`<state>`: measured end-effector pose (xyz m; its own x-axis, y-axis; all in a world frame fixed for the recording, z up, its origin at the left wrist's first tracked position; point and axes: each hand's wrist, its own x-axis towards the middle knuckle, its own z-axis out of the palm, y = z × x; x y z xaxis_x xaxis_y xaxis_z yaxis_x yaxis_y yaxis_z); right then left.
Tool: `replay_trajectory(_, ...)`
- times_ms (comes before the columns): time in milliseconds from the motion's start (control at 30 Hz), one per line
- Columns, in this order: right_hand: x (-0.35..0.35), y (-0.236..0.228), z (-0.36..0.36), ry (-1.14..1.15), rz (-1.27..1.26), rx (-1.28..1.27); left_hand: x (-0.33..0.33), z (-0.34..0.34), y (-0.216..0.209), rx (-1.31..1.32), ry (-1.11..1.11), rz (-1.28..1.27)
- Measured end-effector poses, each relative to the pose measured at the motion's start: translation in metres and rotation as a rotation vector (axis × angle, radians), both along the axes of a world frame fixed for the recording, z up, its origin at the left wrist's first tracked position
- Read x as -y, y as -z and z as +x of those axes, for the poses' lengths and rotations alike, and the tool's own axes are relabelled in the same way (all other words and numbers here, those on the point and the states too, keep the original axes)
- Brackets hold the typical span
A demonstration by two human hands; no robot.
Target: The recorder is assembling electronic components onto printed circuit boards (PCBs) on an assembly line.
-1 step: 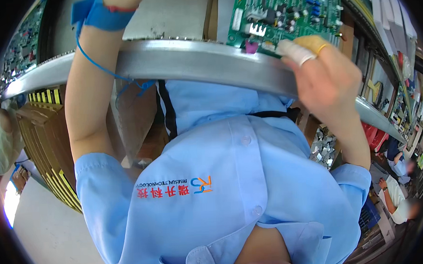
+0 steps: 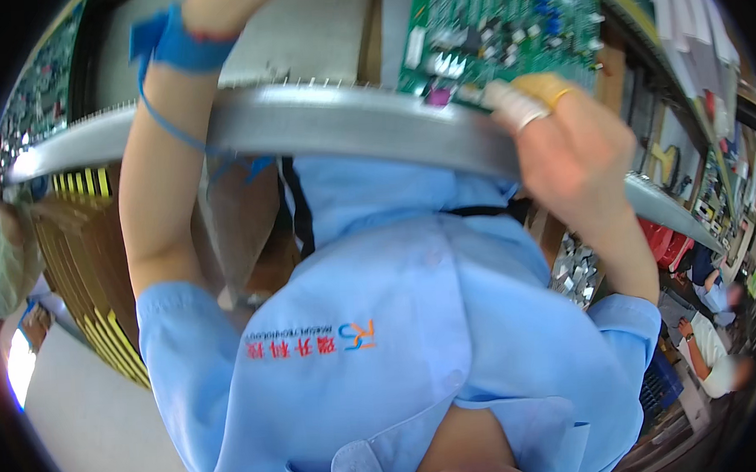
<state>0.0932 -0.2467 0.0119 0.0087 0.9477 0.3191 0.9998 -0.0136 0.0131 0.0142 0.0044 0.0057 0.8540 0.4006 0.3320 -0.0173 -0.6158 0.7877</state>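
Observation:
A green circuit board [image 2: 504, 37] crowded with small parts lies at the top, past the metal rail. At its near edge, beside a purple part [image 2: 437, 97], my right hand [image 2: 570, 145] is closed, with white and yellow covers on its fingertips. The fingers appear to grip the board's edge, though their tips are partly hidden. My left hand [image 2: 225, 6] reaches out past the top of the picture, so its fingers do not show. Round that wrist is a blue strap [image 2: 188, 45] with a thin blue cord hanging from it.
A curved metal rail [image 2: 329, 123] runs between my body and the work surface. Another green board [image 2: 41, 91] is at the far left. Brown boxes with yellow edges [image 2: 88, 251] stand below it. Metal pieces [image 2: 575, 273] lie under my right forearm. Other people [image 2: 704, 347] are at far right.
The board and my right hand sit slightly further left and are more blurred. My left wrist appears slightly lower; the whole view has shifted a little. The right-hand grip looks the same.

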Motion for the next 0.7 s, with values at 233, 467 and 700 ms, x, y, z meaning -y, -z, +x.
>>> replay_trajectory(233, -0.038, -0.074, 0.093, 0.349, 0.072, -0.275, 0.001, -0.014, 0.014, -0.146, -0.076, 0.228)
replay_trajectory(467, -0.127, -0.139, 0.371, 0.691, 0.205, 0.084, 0.015, -0.009, 0.001, -0.088, 0.049, 0.171)
replay_trajectory(700, -0.229, -0.106, 0.464, 0.921, -0.560, -0.081, -0.002, -0.007, 0.002, -0.107, -0.037, 0.173)
